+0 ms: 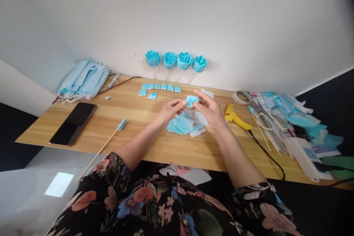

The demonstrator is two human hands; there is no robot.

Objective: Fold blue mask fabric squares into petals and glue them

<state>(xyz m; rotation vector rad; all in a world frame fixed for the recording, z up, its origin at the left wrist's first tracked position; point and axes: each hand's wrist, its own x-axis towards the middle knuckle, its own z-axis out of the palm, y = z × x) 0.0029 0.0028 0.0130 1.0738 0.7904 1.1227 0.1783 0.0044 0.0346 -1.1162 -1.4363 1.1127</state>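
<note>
Between my two hands is a small folded piece of blue mask fabric (191,101), held above the table. My left hand (173,111) pinches its left edge with thumb and fingertips. My right hand (208,108) grips its right side, thumb on the front and fingers behind. Below lies a loose pile of blue and white fabric pieces (179,123), partly hidden by my right hand. Several folded blue petals (163,86) sit in a row further back, with another folded petal (152,96) in front of them. Blue fabric roses (169,60) on sticks lean against the wall.
A stack of face masks (84,79) and a phone (73,123) lie left, near a blue-tipped stick (106,142) overhanging the front edge. At right are a yellow glue gun (238,117) with its cord, scissors (272,121), a tape roll (242,97), a white power strip (306,158) and fabric scraps (298,110).
</note>
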